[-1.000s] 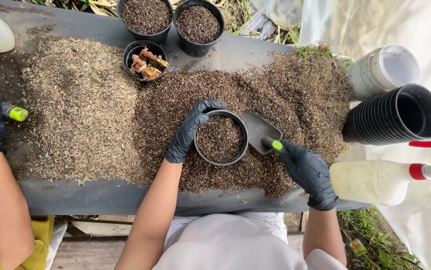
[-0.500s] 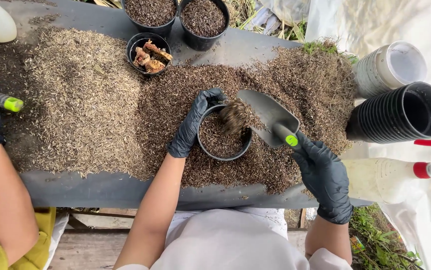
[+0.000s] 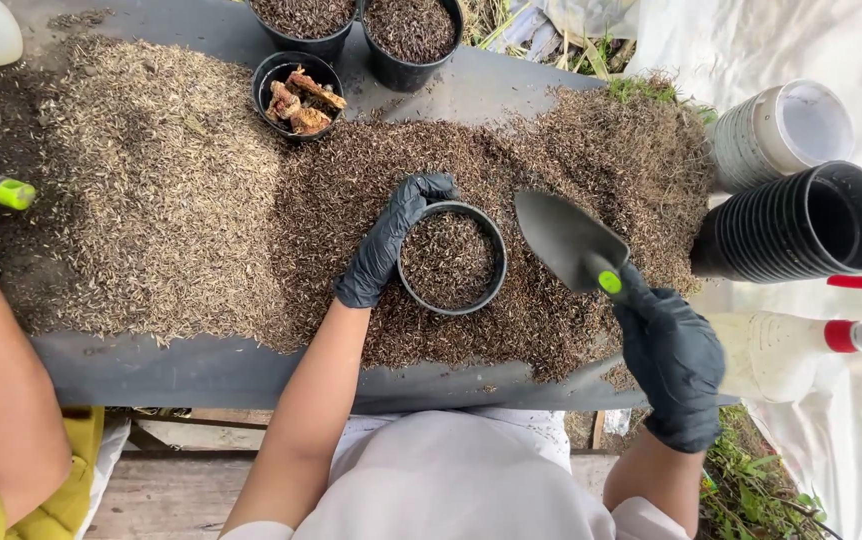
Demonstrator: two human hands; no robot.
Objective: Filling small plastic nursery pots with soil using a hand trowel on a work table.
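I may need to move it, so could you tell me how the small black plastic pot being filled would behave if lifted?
The small black plastic pot looks nearly full of loose husk mix, so probably light. Its thin rim may flex under the left hand, and tilting would likely spill.

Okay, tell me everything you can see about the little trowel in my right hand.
The trowel has a dark grey, scoop-shaped blade that looks empty, apart from perhaps a few specks. A bright green collar joins it to a dark handle. The black-gloved right hand grips the handle, holding the blade raised over the brown potting mix, pointing up-left, just right of the small black pot and apart from it.
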